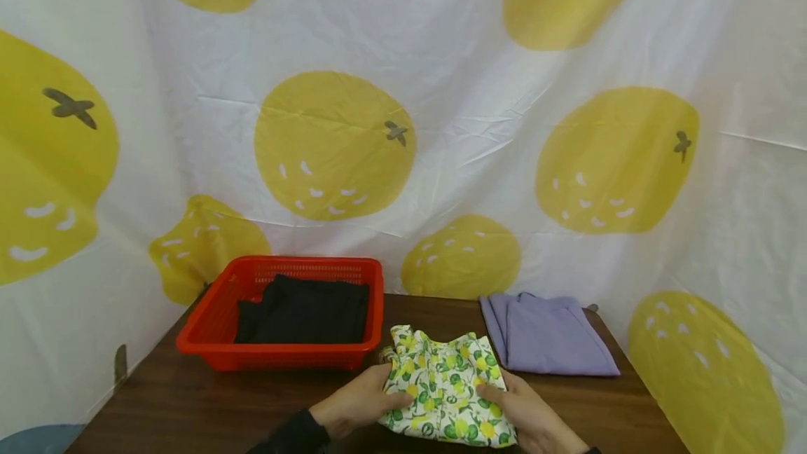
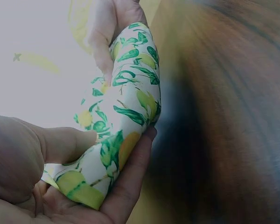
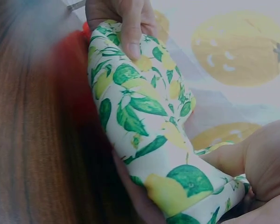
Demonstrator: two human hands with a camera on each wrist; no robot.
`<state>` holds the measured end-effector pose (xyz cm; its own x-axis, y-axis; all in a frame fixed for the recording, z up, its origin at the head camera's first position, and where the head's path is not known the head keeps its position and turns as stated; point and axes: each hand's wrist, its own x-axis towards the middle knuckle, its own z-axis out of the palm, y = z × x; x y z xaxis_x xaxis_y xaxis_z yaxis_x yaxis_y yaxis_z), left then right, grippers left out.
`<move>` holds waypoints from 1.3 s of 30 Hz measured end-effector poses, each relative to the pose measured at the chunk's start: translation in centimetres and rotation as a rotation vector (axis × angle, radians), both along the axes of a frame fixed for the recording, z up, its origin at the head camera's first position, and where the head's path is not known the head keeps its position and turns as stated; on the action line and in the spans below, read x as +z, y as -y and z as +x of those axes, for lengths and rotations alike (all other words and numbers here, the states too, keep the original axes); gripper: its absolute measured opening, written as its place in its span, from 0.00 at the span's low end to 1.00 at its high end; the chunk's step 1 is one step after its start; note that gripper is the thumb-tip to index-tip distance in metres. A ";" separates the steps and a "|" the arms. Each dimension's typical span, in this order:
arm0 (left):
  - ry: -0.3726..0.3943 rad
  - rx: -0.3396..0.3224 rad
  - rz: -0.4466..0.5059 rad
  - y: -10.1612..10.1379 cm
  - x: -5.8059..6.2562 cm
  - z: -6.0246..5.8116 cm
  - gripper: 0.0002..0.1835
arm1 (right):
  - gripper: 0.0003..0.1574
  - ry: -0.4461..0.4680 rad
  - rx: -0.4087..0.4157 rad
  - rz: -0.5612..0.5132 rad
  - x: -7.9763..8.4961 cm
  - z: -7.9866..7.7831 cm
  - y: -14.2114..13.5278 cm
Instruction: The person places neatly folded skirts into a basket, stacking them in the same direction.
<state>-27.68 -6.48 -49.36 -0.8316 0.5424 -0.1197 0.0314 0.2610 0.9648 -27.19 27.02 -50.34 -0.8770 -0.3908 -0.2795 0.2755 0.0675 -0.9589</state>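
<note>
A folded white cloth with a lemon and green leaf print (image 1: pixel 444 387) is held up over the front of the table, between both hands. My left hand (image 1: pixel 368 398) grips its left side, thumb on top and fingers beneath. The right hand (image 1: pixel 529 408) holds the opposite side the same way. In the left wrist view, the folded lower edge of the lemon-print cloth (image 2: pixel 130 100) bulges in a rounded roll. The right wrist view shows its layers (image 3: pixel 130 112) between the two hands, with some fingers hidden underneath.
A red plastic basket (image 1: pixel 280 356) stands at the back left with folded black cloth (image 1: pixel 305 314) inside. Folded lavender cloth (image 1: pixel 551 335) lies at the back right of the dark wooden table (image 1: pixel 189 405). A white lemon-print sheet (image 1: pixel 466 118) hangs behind and along the sides.
</note>
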 end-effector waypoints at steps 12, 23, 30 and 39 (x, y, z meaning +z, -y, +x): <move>-0.084 -0.037 0.085 1.2 4.1 -1.2 0.32 | 0.48 -0.120 -0.079 -0.012 2.8 -1.0 0.6; -0.072 0.042 0.176 6.0 5.9 -3.3 0.36 | 0.58 -0.141 -0.105 -0.089 5.8 -4.1 6.0; -0.065 0.115 0.170 9.2 6.1 -4.5 0.39 | 0.56 -0.149 0.000 -0.180 6.7 -6.7 9.2; -0.085 0.289 0.080 13.7 6.2 -6.2 0.38 | 0.45 -0.215 0.068 -0.183 7.0 -10.1 14.8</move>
<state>-33.89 -20.16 -43.15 -0.9579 0.2869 -0.0098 0.0481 0.1941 0.9798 -37.28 12.20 -43.35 -0.8784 -0.4779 -0.0095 0.0653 -0.1005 -0.9928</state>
